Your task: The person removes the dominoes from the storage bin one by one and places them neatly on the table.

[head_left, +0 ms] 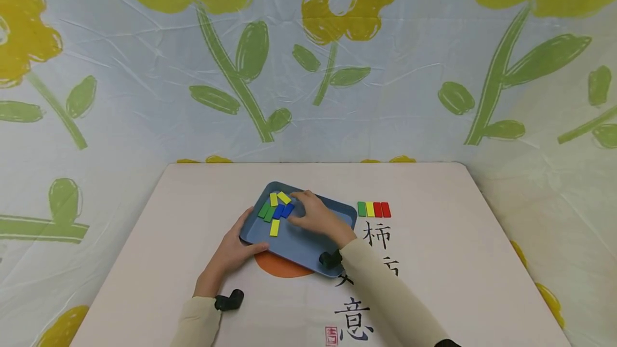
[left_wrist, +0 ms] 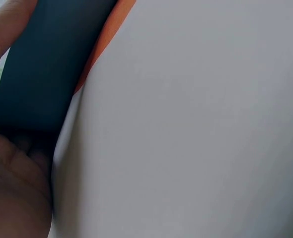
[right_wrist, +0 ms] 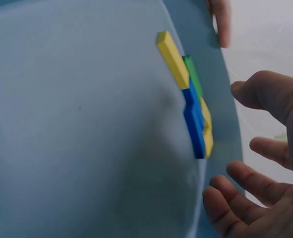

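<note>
A blue-grey tray (head_left: 301, 248) lies slanted on the table. My left hand (head_left: 230, 253) grips its left end, thumb along the near rim and fingers at the left side; in the left wrist view some fingers are hidden behind the tray wall (left_wrist: 42, 64). Inside, toward the left, lie three yellow blocks (head_left: 275, 227), two green blocks (head_left: 263, 210) and two blue blocks (head_left: 287, 210). Over the tray, just right of the blue ones, my right hand (head_left: 318, 217) hovers with its fingers apart. Nothing sits between those fingers (right_wrist: 218, 201) in the right wrist view.
Right of the tray, a row holds a green block (head_left: 361, 209), a yellow block (head_left: 370, 209) and two red blocks (head_left: 378, 209) side by side. The pale table cover (head_left: 434, 261) bears black characters and an orange disc (head_left: 279, 266) partly under the tray. A flowered curtain (head_left: 409, 95) stands behind.
</note>
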The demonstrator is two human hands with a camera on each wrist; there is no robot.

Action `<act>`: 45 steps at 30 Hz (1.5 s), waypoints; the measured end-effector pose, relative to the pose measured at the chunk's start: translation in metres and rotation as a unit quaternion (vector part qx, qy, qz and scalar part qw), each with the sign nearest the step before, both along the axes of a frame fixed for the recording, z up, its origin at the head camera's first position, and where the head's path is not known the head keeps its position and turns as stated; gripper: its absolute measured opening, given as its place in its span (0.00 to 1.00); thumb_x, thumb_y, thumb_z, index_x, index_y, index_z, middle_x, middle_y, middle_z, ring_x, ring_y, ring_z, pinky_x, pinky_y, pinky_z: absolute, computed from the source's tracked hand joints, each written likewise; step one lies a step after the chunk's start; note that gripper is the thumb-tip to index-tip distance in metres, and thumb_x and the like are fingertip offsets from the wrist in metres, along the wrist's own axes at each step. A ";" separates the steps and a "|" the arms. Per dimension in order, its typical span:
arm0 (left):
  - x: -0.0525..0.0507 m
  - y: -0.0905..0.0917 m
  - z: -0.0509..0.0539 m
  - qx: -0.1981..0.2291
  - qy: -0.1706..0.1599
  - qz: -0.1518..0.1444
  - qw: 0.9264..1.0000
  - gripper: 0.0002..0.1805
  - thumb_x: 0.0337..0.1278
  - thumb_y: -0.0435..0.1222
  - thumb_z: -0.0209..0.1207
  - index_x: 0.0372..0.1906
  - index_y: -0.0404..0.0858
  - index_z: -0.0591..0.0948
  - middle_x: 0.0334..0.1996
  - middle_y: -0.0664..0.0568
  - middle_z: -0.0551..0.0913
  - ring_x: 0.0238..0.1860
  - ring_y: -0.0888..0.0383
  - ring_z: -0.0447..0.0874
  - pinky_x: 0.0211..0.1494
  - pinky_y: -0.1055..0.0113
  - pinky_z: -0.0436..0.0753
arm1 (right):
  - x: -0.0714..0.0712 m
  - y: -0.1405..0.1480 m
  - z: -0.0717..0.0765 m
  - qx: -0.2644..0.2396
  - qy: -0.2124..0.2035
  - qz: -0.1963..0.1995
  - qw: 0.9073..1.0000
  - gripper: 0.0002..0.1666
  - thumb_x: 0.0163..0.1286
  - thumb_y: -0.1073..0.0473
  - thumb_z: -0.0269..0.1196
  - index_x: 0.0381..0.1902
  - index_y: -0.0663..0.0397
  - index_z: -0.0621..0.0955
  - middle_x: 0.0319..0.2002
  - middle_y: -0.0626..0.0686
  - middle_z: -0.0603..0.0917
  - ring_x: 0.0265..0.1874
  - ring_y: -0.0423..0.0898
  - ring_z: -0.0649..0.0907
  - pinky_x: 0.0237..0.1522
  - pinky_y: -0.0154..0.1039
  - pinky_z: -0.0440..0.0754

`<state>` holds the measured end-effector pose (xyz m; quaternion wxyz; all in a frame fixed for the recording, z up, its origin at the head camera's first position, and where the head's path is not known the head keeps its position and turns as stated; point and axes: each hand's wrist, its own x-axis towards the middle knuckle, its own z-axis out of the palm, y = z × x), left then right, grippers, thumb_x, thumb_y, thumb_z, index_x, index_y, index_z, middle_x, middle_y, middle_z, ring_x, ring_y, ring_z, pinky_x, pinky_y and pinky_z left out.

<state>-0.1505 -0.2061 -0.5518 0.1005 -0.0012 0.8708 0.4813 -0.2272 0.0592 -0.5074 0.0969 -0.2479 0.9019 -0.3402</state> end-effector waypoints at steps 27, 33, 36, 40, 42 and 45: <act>-0.001 0.001 0.003 0.003 0.004 -0.009 1.000 0.61 0.49 0.56 0.76 0.83 0.59 0.50 0.82 0.43 0.56 0.80 0.38 0.56 0.78 0.34 0.59 | -0.009 -0.024 -0.021 0.039 0.007 -0.033 0.999 0.31 0.70 0.57 0.69 0.68 0.58 0.77 0.60 0.60 0.78 0.55 0.50 0.79 0.62 0.47 0.81; 0.000 0.002 0.002 0.001 0.001 -0.008 1.000 0.61 0.49 0.57 0.75 0.83 0.60 0.50 0.82 0.43 0.55 0.81 0.38 0.54 0.78 0.34 0.58 | -0.009 -0.014 -0.017 0.044 0.006 -0.022 0.999 0.32 0.68 0.57 0.70 0.68 0.61 0.78 0.59 0.60 0.78 0.55 0.51 0.80 0.60 0.48 0.82; 0.000 0.001 0.002 -0.002 -0.002 -0.005 1.000 0.61 0.49 0.58 0.75 0.83 0.60 0.50 0.82 0.43 0.55 0.81 0.38 0.55 0.78 0.34 0.58 | -0.008 -0.007 -0.015 0.046 0.008 -0.019 0.999 0.32 0.67 0.57 0.71 0.66 0.61 0.79 0.58 0.60 0.78 0.54 0.51 0.80 0.59 0.48 0.82; 0.001 0.000 0.002 -0.003 -0.005 -0.001 1.000 0.62 0.47 0.59 0.75 0.83 0.60 0.50 0.82 0.44 0.55 0.81 0.38 0.54 0.78 0.33 0.58 | -0.006 0.003 -0.011 0.036 0.010 -0.021 0.999 0.31 0.66 0.57 0.72 0.65 0.60 0.80 0.58 0.60 0.78 0.52 0.51 0.80 0.57 0.47 0.83; 0.001 0.000 0.003 -0.005 -0.006 0.000 1.000 0.62 0.47 0.60 0.75 0.83 0.60 0.50 0.82 0.44 0.55 0.81 0.38 0.54 0.78 0.33 0.58 | -0.004 0.007 -0.008 0.028 0.010 -0.021 0.999 0.31 0.66 0.57 0.72 0.65 0.59 0.80 0.58 0.61 0.77 0.51 0.50 0.80 0.56 0.48 0.83; 0.002 0.000 0.002 -0.007 -0.007 0.002 1.000 0.62 0.47 0.60 0.75 0.83 0.61 0.50 0.82 0.44 0.55 0.81 0.38 0.53 0.78 0.33 0.58 | -0.003 0.014 -0.002 0.019 0.005 -0.021 1.000 0.30 0.67 0.57 0.71 0.66 0.57 0.79 0.59 0.61 0.76 0.49 0.50 0.78 0.56 0.47 0.82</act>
